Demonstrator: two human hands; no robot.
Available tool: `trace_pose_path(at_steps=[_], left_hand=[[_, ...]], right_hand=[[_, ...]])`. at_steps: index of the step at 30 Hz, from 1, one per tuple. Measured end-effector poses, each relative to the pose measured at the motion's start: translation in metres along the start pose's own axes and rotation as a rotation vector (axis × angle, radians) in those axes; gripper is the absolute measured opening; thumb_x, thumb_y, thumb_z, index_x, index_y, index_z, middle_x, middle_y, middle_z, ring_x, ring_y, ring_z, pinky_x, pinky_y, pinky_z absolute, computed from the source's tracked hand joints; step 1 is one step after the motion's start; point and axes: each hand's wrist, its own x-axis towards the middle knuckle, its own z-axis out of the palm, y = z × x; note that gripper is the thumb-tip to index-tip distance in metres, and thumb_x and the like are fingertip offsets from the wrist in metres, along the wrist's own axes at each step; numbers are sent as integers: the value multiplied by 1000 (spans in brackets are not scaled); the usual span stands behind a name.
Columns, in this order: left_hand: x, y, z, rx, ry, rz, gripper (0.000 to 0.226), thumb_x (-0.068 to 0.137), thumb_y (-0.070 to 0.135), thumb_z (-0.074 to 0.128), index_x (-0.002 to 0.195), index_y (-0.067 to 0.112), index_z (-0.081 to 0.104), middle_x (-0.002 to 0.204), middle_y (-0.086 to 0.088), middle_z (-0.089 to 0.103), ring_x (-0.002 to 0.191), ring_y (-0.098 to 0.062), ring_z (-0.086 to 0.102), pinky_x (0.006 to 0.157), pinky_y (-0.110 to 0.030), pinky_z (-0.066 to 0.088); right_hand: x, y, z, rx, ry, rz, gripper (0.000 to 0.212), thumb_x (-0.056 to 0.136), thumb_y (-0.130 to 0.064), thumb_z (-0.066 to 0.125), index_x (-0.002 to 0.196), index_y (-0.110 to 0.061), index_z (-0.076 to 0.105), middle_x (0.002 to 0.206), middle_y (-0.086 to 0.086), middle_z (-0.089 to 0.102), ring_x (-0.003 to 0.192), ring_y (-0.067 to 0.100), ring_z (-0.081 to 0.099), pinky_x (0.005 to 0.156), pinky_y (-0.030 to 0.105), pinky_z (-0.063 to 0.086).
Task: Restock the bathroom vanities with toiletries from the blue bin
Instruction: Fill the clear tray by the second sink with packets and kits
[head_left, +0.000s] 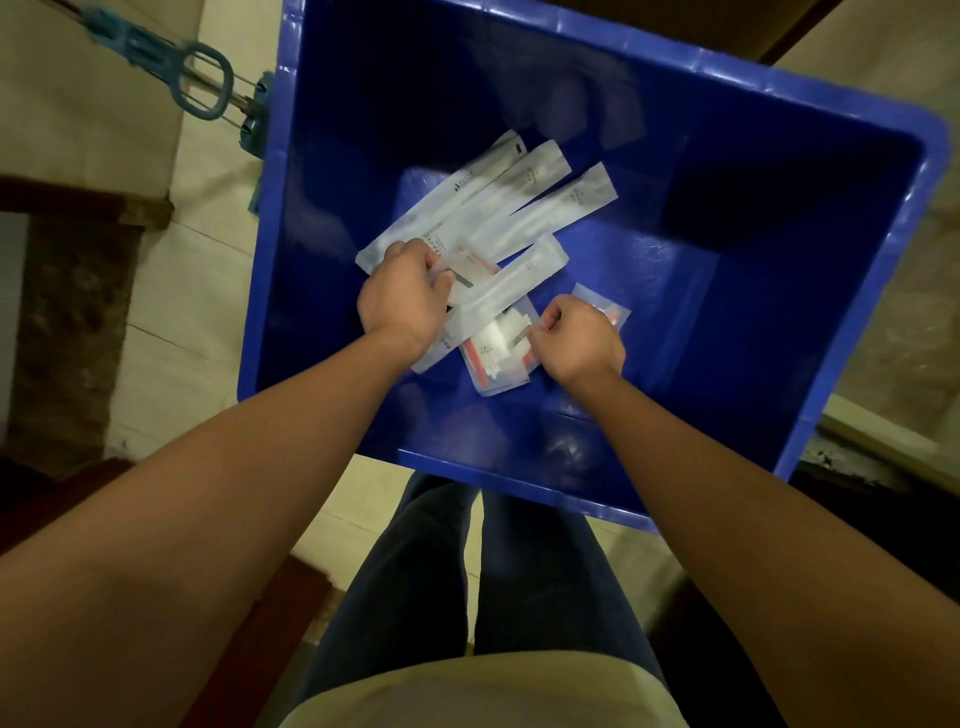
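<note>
Several sachets (488, 208) are shown lying in the bin (753, 322); no vanity is in view. Some sachets are gripped by the left hand (400, 296), and a packet (498, 358) is pinched by the right hand (576, 338). Restocking is judged barely begun.

Pale tile floor (176, 312), dim light; teal mop (132, 41) upper left.

bare left hand (402, 299), bare right hand (576, 338), dark blue trousers (415, 597), cream shirt hem (467, 696)
</note>
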Motion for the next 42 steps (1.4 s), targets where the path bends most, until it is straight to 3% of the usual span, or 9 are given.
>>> trace_pose_path(at_steps=[3,9,12,16,21,26,30,36,42], left_hand=[[-7,6,-14,8,44,56,14,93,31,57,96,17,57,103,2,60,81,-19,58,64,-33,46],[-32,15,-42,41,101,98,13,95,31,53,89,21,45,85,3,54,78,-21,51,61,-32,33],[-49,20,-54,58,104,126,16,97,33,51,97,17,47,89,-4,60,81,-26,54,62,-35,34],[-70,23,-74,44,134,140,24,98,34,49,109,13,52,93,-7,64,83,-29,58,62,-39,43],[-88,23,-102,-21,141,155,19,100,31,46,109,15,52,86,-2,59,75,-23,51,57,-32,33],[-102,29,-130,-170,51,217,15,98,29,47,109,19,53,91,4,59,76,-18,53,54,-29,32],[-114,36,-147,-328,-4,287,6,96,26,47,100,25,51,91,2,62,78,-18,60,65,-36,49],[-138,45,-171,-536,-31,363,6,98,24,48,97,27,53,91,3,62,79,-14,60,69,-31,50],[-174,52,-196,-624,-112,456,15,89,28,64,102,27,57,99,2,68,89,-14,66,79,-34,55]], right_hand=[[-12,-3,-10,142,7,40,8,83,-21,56,77,-22,51,69,-6,56,70,17,55,55,29,40],[-45,-15,-36,187,108,34,13,85,-18,57,77,-22,48,67,-6,54,66,17,53,52,28,39],[-67,-21,-48,254,189,9,8,86,-15,55,82,-20,51,70,-6,54,67,18,54,52,29,38],[-96,-31,-63,401,270,-7,8,87,-12,56,92,-18,52,73,-6,55,67,19,56,59,39,50],[-125,-47,-79,644,261,-28,48,89,-4,53,132,-23,41,74,-5,55,65,15,55,64,40,52],[-152,-70,-96,813,246,-145,70,87,6,55,145,-27,34,99,-5,60,84,11,61,64,23,54],[-175,-85,-107,840,255,-206,70,85,7,57,141,-30,38,111,-6,57,97,15,62,67,33,61],[-206,-98,-117,833,357,-226,48,84,-4,66,118,-30,47,114,2,60,93,19,64,57,28,60],[-238,-98,-128,636,449,-228,42,79,-29,75,113,-25,50,100,2,63,80,22,67,73,46,59]])
